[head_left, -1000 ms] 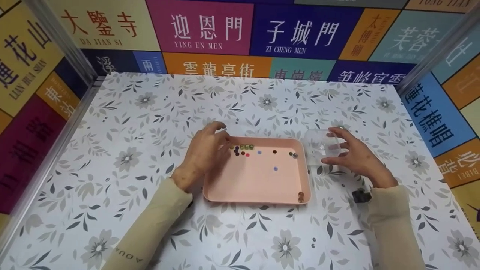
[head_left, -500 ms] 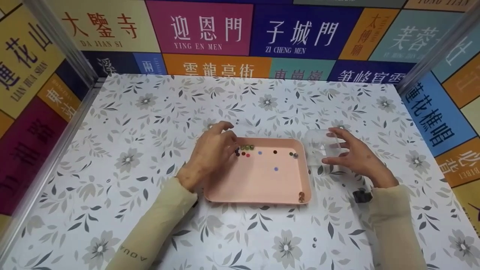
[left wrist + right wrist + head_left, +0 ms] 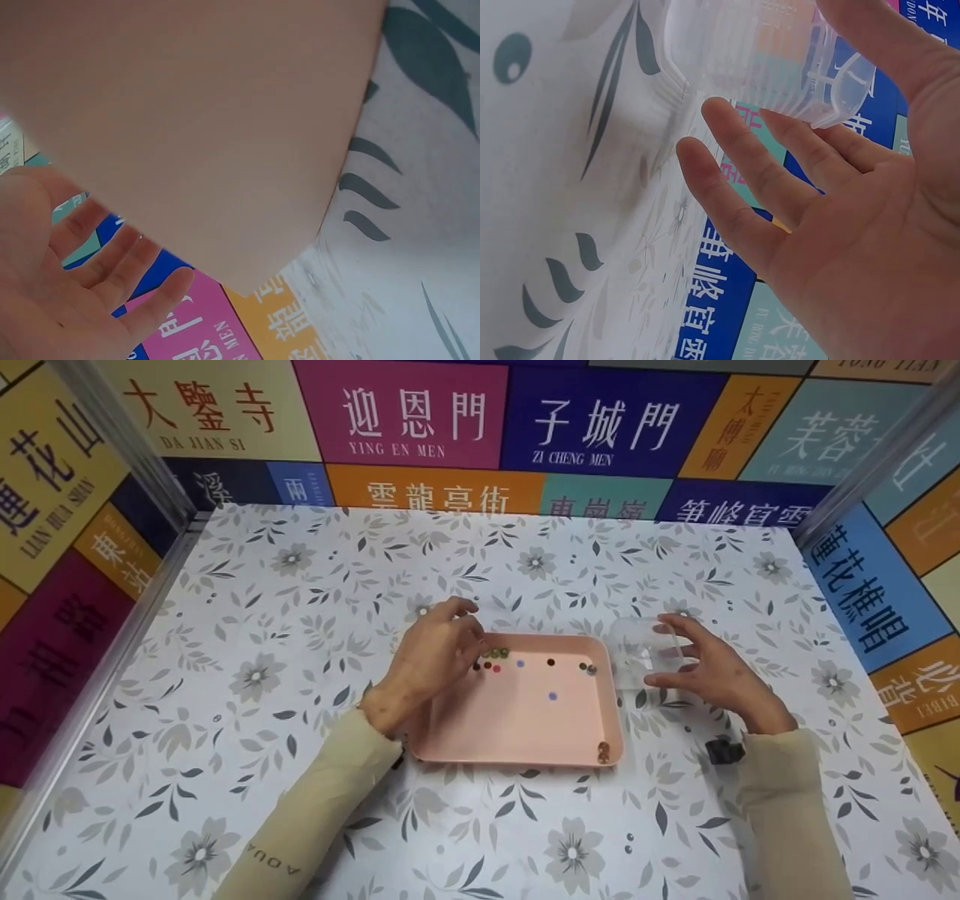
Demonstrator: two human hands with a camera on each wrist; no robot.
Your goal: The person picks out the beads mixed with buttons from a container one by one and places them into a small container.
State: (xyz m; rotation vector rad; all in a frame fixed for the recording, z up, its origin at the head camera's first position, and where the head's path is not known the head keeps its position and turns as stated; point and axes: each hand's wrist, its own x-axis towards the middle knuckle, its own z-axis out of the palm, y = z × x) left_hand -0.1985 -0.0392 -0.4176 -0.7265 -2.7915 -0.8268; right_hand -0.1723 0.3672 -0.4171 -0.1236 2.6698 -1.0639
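My left hand [image 3: 435, 656] reaches over the back left corner of a shallow pink tray [image 3: 517, 731]. Its fingertips are down among small beads, and I cannot tell whether they pinch one. Close by them lie a short row of green beads [image 3: 495, 653] and a red bead [image 3: 496, 668]. In the left wrist view the tray's outer wall [image 3: 195, 135] hides the thumb side of that hand. To the right of the tray, my right hand [image 3: 716, 675] holds a clear plastic box [image 3: 637, 652] between thumb and fingers. The right wrist view shows the ribbed box [image 3: 742, 52] beside the fingers.
Other beads are scattered in the tray: a blue bead [image 3: 553, 696], a black bead [image 3: 551, 662], and amber ones [image 3: 604, 752] in the front right corner. A floral cloth [image 3: 300, 660] covers the table. Printed panels [image 3: 420, 416] stand around its back and sides.
My left hand has slid a little to the right along the tray's back edge, covering some beads seen before. My right hand and the plastic box have stayed put.
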